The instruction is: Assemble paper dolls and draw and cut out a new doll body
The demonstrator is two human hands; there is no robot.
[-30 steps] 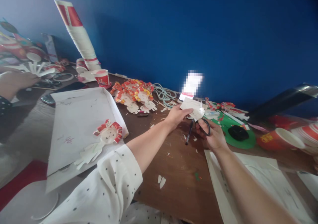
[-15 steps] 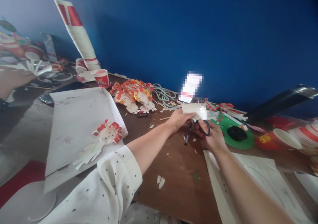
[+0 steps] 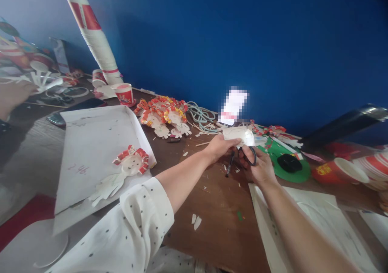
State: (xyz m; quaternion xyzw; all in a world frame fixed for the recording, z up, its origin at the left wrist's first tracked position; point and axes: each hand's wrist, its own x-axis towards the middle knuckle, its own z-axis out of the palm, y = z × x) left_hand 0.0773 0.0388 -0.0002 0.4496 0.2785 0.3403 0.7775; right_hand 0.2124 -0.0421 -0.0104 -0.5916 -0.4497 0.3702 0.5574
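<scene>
Near the middle of the table, my left hand [image 3: 222,144] pinches a white piece of paper [image 3: 233,133] by its lower edge, thumb on top. My right hand [image 3: 261,167] grips a pair of black-handled scissors [image 3: 252,156], fingers through the loops. The blades are mostly hidden behind the paper and my fingers, so how far they are apart does not show. Just below the hands a dark pen [image 3: 229,166] lies on the wood among small white scraps [image 3: 196,221].
Left of my arm, a paper lion figure [image 3: 133,162] lies on a white box lid [image 3: 91,143]. More lion figures [image 3: 163,113] are heaped behind. A leaning stack of paper cups [image 3: 101,49], a lit phone [image 3: 233,105], a green disc [image 3: 292,172] and another person's hand [image 3: 15,97] surround the area.
My hands, the paper and the scissors stay in nearly the same place. At the far left, the other person's hand has shifted slightly left.
</scene>
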